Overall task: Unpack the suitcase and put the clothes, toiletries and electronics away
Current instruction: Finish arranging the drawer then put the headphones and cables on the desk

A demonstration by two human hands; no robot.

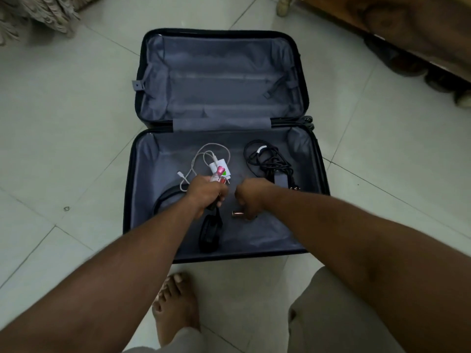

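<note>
While the suitcase (300, 240) lies open on the tiled floor (63, 128), its far half bare, a person reaches into the near half. The left hand (205, 194) has its fingers wrapped around a bunch of small toiletry bottles (218, 174), pink caps showing; these look light, hard and slippery, best gripped round their bodies. The right hand (251, 197) curls over a small copper-coloured tube (237, 214); whether its fingers pinch it cannot be told. A limp white charger cable (204, 159), a stiffer black cable bundle (267, 159) and black headphones (209, 233) lie inside, best lifted gathered.
</note>
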